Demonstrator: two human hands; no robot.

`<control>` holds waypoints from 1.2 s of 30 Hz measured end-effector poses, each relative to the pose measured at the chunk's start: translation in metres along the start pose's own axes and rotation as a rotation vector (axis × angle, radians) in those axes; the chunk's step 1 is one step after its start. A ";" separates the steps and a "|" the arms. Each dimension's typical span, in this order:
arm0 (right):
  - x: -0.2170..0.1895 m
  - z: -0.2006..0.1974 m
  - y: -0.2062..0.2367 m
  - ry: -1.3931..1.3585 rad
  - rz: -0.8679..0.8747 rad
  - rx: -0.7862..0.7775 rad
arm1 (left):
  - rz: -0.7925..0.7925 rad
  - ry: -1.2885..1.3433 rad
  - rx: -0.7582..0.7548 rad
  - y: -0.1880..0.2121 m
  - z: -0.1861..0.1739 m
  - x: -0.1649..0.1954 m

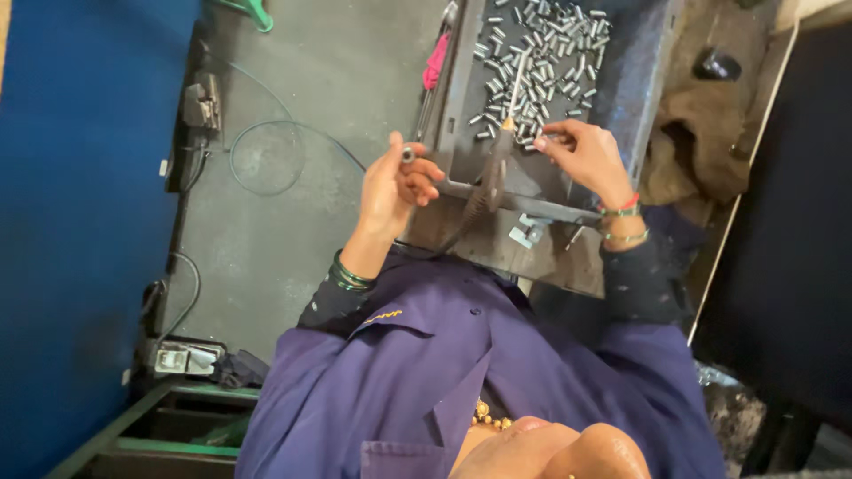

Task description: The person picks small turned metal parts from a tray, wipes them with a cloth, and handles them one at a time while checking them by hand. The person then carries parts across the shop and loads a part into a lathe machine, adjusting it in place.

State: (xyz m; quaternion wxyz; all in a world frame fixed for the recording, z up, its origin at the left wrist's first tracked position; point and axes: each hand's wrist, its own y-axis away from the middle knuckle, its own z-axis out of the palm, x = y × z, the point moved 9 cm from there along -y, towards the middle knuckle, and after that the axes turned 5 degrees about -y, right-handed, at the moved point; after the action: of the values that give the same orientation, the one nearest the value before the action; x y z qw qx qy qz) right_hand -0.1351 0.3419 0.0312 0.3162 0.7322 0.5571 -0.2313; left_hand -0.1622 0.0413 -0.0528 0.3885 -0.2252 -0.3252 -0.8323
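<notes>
Left hand (395, 182) pinches a small grey metal cylinder (408, 154) off the dark metal tray's (621, 80) left edge; a slackened pinch could drop it floorward. Right hand (581, 155) pinches among loose cylinders (541, 53).

The person wears a loose, dark purple collared work shirt (461, 372) with a small yellow embroidered mark near the shoulder. Stacked green bangles (349, 275) circle the left wrist; red, green and pale bangles (621, 217) circle the right. A string of what seem to be gold beads (491, 417) shows at the collar.
</notes>
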 end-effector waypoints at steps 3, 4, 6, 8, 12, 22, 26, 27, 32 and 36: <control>-0.027 -0.009 0.019 -0.058 -0.085 0.171 | -0.015 0.018 -0.086 0.006 0.030 0.016; -0.037 -0.013 0.027 -0.050 -0.129 0.233 | -0.029 0.027 -0.104 0.009 0.038 0.019; -0.048 -0.018 0.043 -0.079 -0.139 0.326 | -0.026 0.044 -0.154 0.014 0.052 0.028; -0.050 -0.018 0.056 -0.150 -0.076 0.386 | 0.011 0.061 -0.218 0.019 0.065 0.039; -0.052 -0.008 0.080 -0.367 -0.030 0.398 | 0.246 -0.186 -0.267 0.030 0.088 0.063; -0.028 0.001 0.113 -0.465 0.067 0.439 | 0.580 -0.493 -0.198 0.070 0.121 0.095; -0.025 0.001 0.122 -0.489 0.066 0.467 | 0.616 -0.535 -0.201 0.077 0.132 0.099; -0.026 0.002 0.125 -0.488 0.063 0.473 | 0.631 -0.540 -0.213 0.078 0.134 0.100; -0.048 0.000 0.151 -0.379 0.029 0.553 | 0.632 -0.521 -0.267 0.078 0.143 0.091; -0.094 -0.007 0.193 -0.284 -0.221 0.718 | 0.701 -0.721 -0.268 0.080 0.156 0.069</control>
State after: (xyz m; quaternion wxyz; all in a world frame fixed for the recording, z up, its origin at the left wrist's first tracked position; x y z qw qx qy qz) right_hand 0.0252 0.2497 0.1408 0.0874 0.6926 0.4671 -0.5427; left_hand -0.1210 0.0794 0.1269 0.4750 -0.6408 -0.2340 -0.5558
